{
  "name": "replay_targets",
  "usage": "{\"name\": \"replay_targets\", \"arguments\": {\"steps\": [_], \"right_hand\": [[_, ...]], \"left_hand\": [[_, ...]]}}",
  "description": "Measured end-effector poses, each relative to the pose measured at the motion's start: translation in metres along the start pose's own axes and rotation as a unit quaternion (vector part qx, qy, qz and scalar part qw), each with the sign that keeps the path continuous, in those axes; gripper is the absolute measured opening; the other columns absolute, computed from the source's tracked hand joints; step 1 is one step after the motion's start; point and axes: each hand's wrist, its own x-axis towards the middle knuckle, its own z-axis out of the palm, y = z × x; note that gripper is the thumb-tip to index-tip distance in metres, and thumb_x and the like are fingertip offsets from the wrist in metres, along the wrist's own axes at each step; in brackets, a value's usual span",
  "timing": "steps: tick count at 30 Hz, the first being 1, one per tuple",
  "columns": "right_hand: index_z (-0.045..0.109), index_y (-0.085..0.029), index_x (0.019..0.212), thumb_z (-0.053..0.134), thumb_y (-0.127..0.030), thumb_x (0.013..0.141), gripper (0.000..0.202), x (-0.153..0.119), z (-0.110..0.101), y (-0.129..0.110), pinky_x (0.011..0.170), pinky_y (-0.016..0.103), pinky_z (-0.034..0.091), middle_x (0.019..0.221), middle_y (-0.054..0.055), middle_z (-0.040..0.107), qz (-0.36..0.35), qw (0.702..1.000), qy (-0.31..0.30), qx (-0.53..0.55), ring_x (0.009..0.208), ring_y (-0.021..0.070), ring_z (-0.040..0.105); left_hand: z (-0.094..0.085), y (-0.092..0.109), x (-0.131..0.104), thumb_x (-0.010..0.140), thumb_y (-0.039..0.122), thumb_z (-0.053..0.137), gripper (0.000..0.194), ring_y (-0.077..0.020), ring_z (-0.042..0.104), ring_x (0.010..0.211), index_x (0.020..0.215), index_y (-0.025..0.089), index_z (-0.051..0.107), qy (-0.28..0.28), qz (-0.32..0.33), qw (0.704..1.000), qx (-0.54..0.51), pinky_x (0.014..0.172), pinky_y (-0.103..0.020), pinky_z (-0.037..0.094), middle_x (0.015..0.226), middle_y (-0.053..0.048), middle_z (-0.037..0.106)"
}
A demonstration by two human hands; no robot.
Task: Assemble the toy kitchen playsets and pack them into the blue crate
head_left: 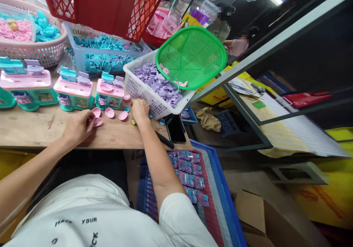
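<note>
My left hand is at the table, fingers pinched at the edge of a small pink toy dish. Other pink toy dishes lie just right of it. My right hand is closed and bent down beside the white basket; its fingertips are hidden. Near it are a pink dish, a small round teal piece and a yellow-green piece. Behind my hands stand several pink-and-teal toy kitchens, the rightmost toy kitchen with a pink dish on top.
A white basket of lilac parts carries a tilted green basket. Blue parts fill a clear bin; a red crate overhangs it. A phone lies at the table's right edge. Two people are farther back.
</note>
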Motion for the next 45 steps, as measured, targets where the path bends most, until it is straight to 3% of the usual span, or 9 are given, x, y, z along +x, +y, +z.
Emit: {"name": "replay_targets", "arguments": {"steps": [4,7,10,13,16,19,24,38,45], "right_hand": [[0.074,-0.014,0.116,0.05,-0.011,0.101,0.028,-0.008,-0.004,0.003,0.1,0.045,0.054,0.118,0.019,0.076,-0.034,0.988,0.065,0.134,0.113,0.0296,0.071],[0.07,-0.016,0.11,0.051,-0.028,0.105,0.022,-0.031,-0.002,-0.011,0.093,0.034,0.059,0.109,0.012,0.077,-0.09,0.913,0.132,0.377,0.1,0.0204,0.074],[0.067,-0.02,0.105,0.054,-0.045,0.104,0.028,-0.067,0.01,-0.04,0.084,0.028,0.062,0.101,0.006,0.077,-0.124,0.822,0.132,0.54,0.092,0.0167,0.075],[0.066,-0.021,0.102,0.059,-0.048,0.1,0.028,-0.098,0.029,-0.068,0.08,0.028,0.064,0.097,0.005,0.077,-0.126,0.788,0.096,0.595,0.087,0.0164,0.076],[0.064,-0.021,0.102,0.057,-0.045,0.101,0.025,-0.111,0.043,-0.083,0.078,0.029,0.065,0.098,0.005,0.077,-0.123,0.792,0.095,0.59,0.084,0.0163,0.077],[0.064,-0.022,0.099,0.054,-0.041,0.102,0.022,-0.112,0.048,-0.087,0.084,0.031,0.064,0.099,0.007,0.078,-0.137,0.826,0.141,0.529,0.091,0.0184,0.076],[0.069,-0.021,0.099,0.056,-0.037,0.103,0.021,-0.112,0.047,-0.083,0.094,0.034,0.061,0.098,0.008,0.079,-0.17,0.854,0.175,0.459,0.096,0.0197,0.075],[0.067,-0.021,0.089,0.059,-0.04,0.102,0.024,-0.115,0.048,-0.093,0.087,0.032,0.059,0.091,0.005,0.077,-0.127,0.822,0.198,0.518,0.09,0.0176,0.073],[0.066,-0.021,0.086,0.061,-0.032,0.103,0.021,-0.12,0.048,-0.097,0.083,0.031,0.056,0.087,0.004,0.076,-0.168,0.826,0.288,0.455,0.084,0.0167,0.07]], "left_hand": [[-0.006,0.004,-0.012,0.087,0.045,0.056,0.025,-0.0173,0.063,0.066,0.09,0.02,0.057,-0.008,-0.086,0.98,-0.181,0.062,-0.026,0.049,0.081,-0.005,0.07],[-0.003,0.008,-0.017,0.084,0.048,0.058,0.031,-0.0164,0.062,0.064,0.093,0.018,0.06,-0.01,-0.116,0.958,-0.263,0.059,-0.024,0.048,0.078,-0.004,0.068],[0.003,0.013,-0.019,0.085,0.051,0.059,0.037,-0.0146,0.056,0.064,0.098,0.017,0.068,0.002,-0.12,0.955,-0.271,0.057,-0.022,0.043,0.074,-0.001,0.065],[0.008,0.017,-0.021,0.084,0.053,0.058,0.04,-0.0144,0.054,0.065,0.092,0.016,0.071,0.011,-0.111,0.956,-0.27,0.058,-0.022,0.041,0.073,-0.002,0.066],[0.01,0.018,-0.022,0.084,0.049,0.054,0.036,-0.014,0.054,0.064,0.081,0.016,0.068,0.01,-0.09,0.964,-0.252,0.058,-0.022,0.039,0.07,-0.002,0.065],[0.012,0.019,-0.023,0.084,0.042,0.049,0.032,-0.0126,0.051,0.059,0.074,0.016,0.065,0.018,-0.072,0.973,-0.218,0.057,-0.022,0.036,0.063,0.0,0.061],[0.014,0.018,-0.024,0.085,0.038,0.047,0.034,-0.0138,0.053,0.058,0.079,0.014,0.071,0.025,-0.055,0.979,-0.196,0.057,-0.023,0.038,0.065,-0.004,0.065],[0.02,0.015,-0.029,0.09,0.033,0.047,0.034,-0.0125,0.053,0.056,0.076,0.012,0.069,0.056,-0.022,0.981,-0.186,0.056,-0.022,0.036,0.062,-0.004,0.063],[0.03,0.009,-0.034,0.092,0.023,0.047,0.028,-0.0154,0.057,0.058,0.083,0.014,0.071,0.132,0.044,0.988,-0.07,0.06,-0.026,0.041,0.07,-0.008,0.069]]}}
